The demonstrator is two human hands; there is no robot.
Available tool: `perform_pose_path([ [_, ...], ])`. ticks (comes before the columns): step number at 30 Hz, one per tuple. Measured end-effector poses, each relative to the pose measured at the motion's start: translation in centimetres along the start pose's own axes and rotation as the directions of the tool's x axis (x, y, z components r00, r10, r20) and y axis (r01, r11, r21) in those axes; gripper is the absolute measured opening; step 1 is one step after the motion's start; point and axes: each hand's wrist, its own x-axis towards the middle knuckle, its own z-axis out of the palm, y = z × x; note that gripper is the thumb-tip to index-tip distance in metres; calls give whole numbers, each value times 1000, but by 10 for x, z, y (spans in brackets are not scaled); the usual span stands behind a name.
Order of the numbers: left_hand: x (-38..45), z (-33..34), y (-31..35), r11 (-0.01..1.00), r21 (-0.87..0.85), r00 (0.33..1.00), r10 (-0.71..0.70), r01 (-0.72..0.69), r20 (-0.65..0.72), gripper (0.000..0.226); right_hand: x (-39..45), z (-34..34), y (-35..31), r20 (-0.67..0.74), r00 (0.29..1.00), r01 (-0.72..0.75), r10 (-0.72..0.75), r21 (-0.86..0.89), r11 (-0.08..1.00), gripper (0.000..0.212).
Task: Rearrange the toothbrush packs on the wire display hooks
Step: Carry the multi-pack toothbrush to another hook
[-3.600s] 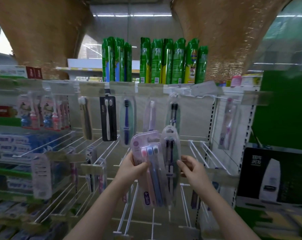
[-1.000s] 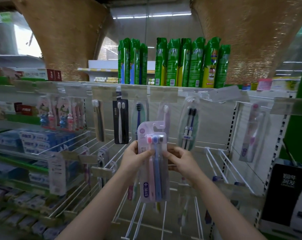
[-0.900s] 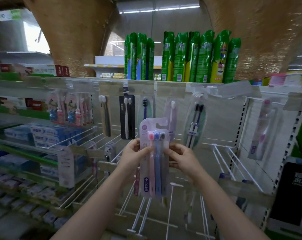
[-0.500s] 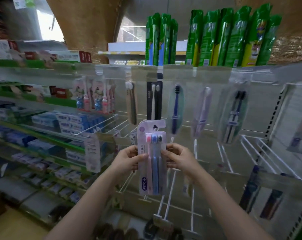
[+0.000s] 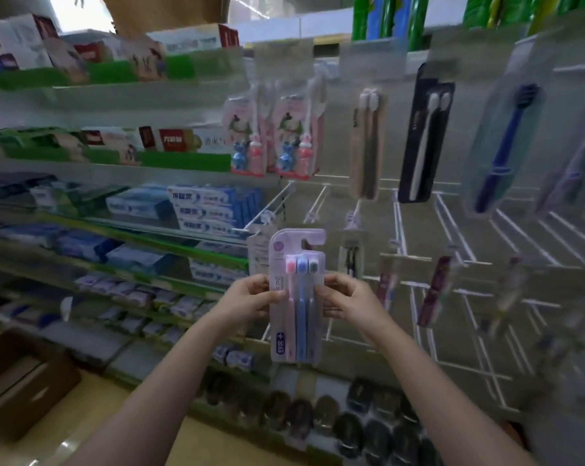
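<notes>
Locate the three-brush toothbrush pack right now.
Head view, lower centre: the three-brush pack is held upright between the left hand and right hand, off any hook, below the hanging black pack.

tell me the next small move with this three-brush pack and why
Probably lift the three-brush pack up and forward toward a bare wire hook just above it. Both the left hand and right hand pinch its edges, it hangs on nothing yet, and its hanger cut-out at the top sits below the hook tips.
</notes>
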Motion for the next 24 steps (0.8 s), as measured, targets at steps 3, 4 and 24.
perform_pose_path([
  [3,9,-15,-34,999,6,999,-32,32,3,16,5,25,24,-16,999,-34,34,-15,999,15],
  [4,12,-16,-46,999,8,999,-40,40,-2,14,6,30,32,-21,999,-44,43,-16,999,15],
  [24,90,29,-348,984,-110,981,126,-142,-145,11,70,70,342,-93,992,87,-87,-11,996,11],
])
